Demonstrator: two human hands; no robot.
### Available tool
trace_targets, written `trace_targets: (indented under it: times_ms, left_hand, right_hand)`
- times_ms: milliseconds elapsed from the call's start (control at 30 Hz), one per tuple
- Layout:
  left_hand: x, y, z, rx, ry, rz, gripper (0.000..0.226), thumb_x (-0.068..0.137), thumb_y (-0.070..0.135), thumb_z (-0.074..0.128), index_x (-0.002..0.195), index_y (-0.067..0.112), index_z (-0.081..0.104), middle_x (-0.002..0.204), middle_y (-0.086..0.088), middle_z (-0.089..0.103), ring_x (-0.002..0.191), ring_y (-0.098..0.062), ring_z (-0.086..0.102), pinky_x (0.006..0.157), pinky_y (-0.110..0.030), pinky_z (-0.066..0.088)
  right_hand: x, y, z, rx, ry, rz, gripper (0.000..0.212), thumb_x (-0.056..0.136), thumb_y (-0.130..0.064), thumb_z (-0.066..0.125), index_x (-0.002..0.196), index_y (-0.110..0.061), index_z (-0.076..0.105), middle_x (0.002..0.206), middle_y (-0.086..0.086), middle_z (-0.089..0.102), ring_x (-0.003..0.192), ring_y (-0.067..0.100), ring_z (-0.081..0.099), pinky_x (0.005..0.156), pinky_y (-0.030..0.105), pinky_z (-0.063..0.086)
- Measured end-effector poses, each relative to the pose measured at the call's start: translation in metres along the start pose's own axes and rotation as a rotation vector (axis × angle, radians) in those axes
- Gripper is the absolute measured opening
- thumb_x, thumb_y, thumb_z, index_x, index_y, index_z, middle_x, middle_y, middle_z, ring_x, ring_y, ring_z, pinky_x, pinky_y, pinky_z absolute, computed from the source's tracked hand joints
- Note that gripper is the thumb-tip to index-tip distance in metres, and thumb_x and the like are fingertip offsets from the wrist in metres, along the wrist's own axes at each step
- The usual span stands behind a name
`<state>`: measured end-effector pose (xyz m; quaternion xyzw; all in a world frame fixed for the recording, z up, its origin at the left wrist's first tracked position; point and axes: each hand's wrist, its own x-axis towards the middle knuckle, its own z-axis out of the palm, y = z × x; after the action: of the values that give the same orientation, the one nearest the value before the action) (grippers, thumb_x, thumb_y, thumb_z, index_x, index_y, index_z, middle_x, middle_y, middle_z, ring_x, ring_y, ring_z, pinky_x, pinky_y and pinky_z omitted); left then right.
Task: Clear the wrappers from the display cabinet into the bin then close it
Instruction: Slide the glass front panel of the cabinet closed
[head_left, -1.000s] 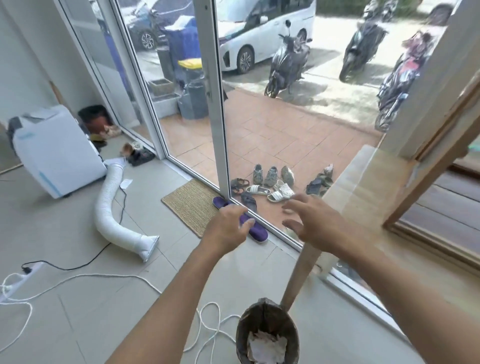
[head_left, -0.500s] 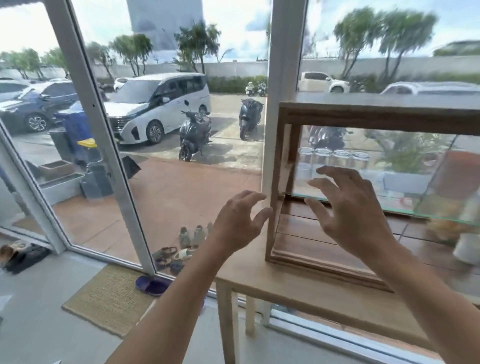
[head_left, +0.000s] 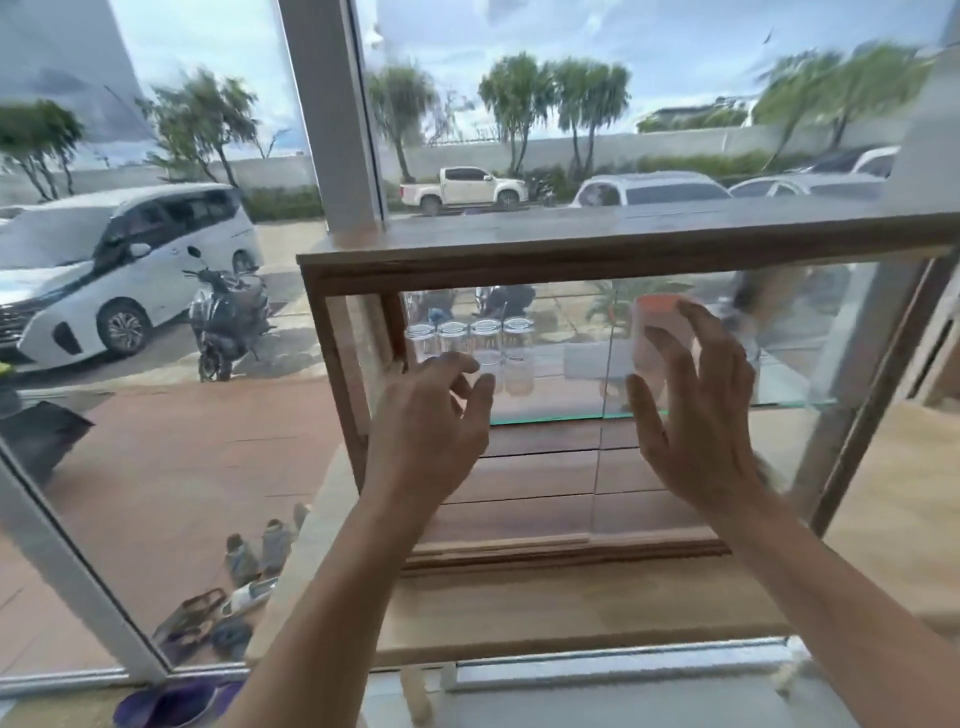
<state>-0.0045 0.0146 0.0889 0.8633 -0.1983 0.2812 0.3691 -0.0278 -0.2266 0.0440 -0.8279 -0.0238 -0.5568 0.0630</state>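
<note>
display cabinet (head_left: 597, 262): matt grained wood frame, glossy glass | table (head_left: 571, 618): pale smooth wood

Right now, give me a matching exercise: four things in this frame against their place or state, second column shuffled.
Things:
1. left hand
2. right hand
3. glass jars
4. shoes

Places or states:
A. outside on the tiles, seen through the window
B. in a row on the glass shelf of the display cabinet
C. open, before the cabinet's left part
D. open, before an orange-lidded container

Pairs: 1-C, 2-D, 3-B, 4-A
</note>
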Motion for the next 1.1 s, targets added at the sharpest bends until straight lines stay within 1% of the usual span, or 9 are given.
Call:
trace_targets:
  times_ms: [133, 300, 533, 633, 733, 833, 933, 1033, 1100]
  left_hand:
    - [0.023, 0.008, 0.059, -0.233, -0.263, 0.036, 0.038, 0.096, 0.04, 0.054, 0.129, 0.022, 0.062, 0.113, 0.007, 0.065, 0.097, -0.008, 0.062, 0.089, -0.033, 0.052]
    - [0.041, 0.024, 0.113, -0.591, -0.422, -0.14, 0.046, 0.101, 0.046, 0.039, 0.137, 0.022, 0.057, 0.138, 0.001, 0.061, 0.122, -0.013, 0.058, 0.105, -0.035, 0.044]
    - [0.058, 0.045, 0.148, -1.15, -0.631, -0.365, 0.071, 0.1, 0.059, 0.018, 0.136, 0.014, 0.06, 0.131, -0.001, 0.067, 0.126, -0.019, 0.06, 0.107, -0.043, 0.042]
    - [0.063, 0.053, 0.152, -1.265, -0.745, -0.396, 0.085, 0.095, 0.068, 0.014, 0.134, 0.008, 0.06, 0.115, -0.004, 0.073, 0.118, -0.023, 0.062, 0.102, -0.042, 0.04]
    - [0.064, 0.054, 0.152, -1.311, -0.847, -0.37, 0.092, 0.091, 0.073, 0.011, 0.12, 0.008, 0.069, 0.104, -0.006, 0.076, 0.101, -0.02, 0.069, 0.095, -0.039, 0.046]
    - [0.061, 0.05, 0.15, -1.267, -0.916, -0.286, 0.085, 0.092, 0.068, 0.016, 0.115, 0.005, 0.068, 0.097, -0.003, 0.078, 0.09, -0.014, 0.072, 0.088, -0.032, 0.053]
    - [0.056, 0.04, 0.145, -1.177, -0.823, -0.178, 0.057, 0.097, 0.046, 0.044, 0.118, -0.002, 0.067, 0.105, -0.009, 0.074, 0.096, -0.023, 0.07, 0.09, -0.037, 0.055]
    - [0.053, 0.015, 0.134, -1.104, -0.712, -0.14, 0.031, 0.1, 0.015, 0.051, 0.121, -0.001, 0.066, 0.112, -0.009, 0.075, 0.108, -0.03, 0.07, 0.097, -0.044, 0.054]
    - [0.05, -0.007, 0.116, -1.087, -0.646, -0.154, 0.028, 0.097, 0.01, 0.053, 0.12, 0.004, 0.068, 0.117, -0.011, 0.074, 0.112, -0.031, 0.07, 0.098, -0.044, 0.055]
  right_hand:
    - [0.002, 0.015, 0.012, -0.037, 0.012, 0.008, 0.049, 0.098, -0.027, 0.046, 0.144, -0.014, 0.035, 0.156, 0.019, 0.027, 0.147, 0.037, 0.024, 0.114, 0.054, 0.026]
    - [-0.001, 0.027, 0.027, -0.102, 0.007, 0.024, 0.055, 0.1, -0.032, 0.039, 0.152, -0.02, 0.027, 0.161, 0.013, 0.024, 0.151, 0.032, 0.016, 0.116, 0.06, 0.02]
    - [-0.001, 0.039, 0.046, -0.183, 0.001, 0.039, 0.054, 0.1, -0.035, 0.033, 0.153, -0.024, 0.025, 0.162, 0.007, 0.016, 0.152, 0.029, 0.014, 0.115, 0.061, 0.02]
    - [-0.002, 0.041, 0.049, -0.179, 0.024, 0.036, 0.053, 0.101, -0.034, 0.033, 0.152, -0.024, 0.024, 0.162, 0.006, 0.016, 0.152, 0.029, 0.014, 0.114, 0.061, 0.02]
    - [-0.001, 0.041, 0.05, -0.184, 0.039, 0.037, 0.054, 0.101, -0.036, 0.031, 0.153, -0.026, 0.02, 0.161, 0.003, 0.015, 0.152, 0.028, 0.015, 0.115, 0.059, 0.02]
    - [-0.002, 0.044, 0.053, -0.197, 0.046, 0.041, 0.055, 0.1, -0.038, 0.029, 0.153, -0.028, 0.019, 0.162, -0.001, 0.011, 0.152, 0.025, 0.011, 0.115, 0.058, 0.019]
    - [-0.003, 0.045, 0.056, -0.205, 0.053, 0.033, 0.057, 0.1, -0.039, 0.031, 0.154, -0.029, 0.017, 0.164, -0.003, 0.001, 0.153, 0.024, 0.009, 0.116, 0.058, 0.018]
    - [-0.003, 0.045, 0.055, -0.2, 0.066, 0.023, 0.056, 0.099, -0.039, 0.033, 0.153, -0.026, 0.022, 0.163, 0.002, 0.009, 0.152, 0.027, 0.013, 0.115, 0.059, 0.02]
    - [-0.003, 0.045, 0.054, -0.209, 0.07, 0.025, 0.055, 0.099, -0.039, 0.032, 0.153, -0.025, 0.025, 0.162, 0.004, 0.016, 0.152, 0.027, 0.014, 0.114, 0.059, 0.022]
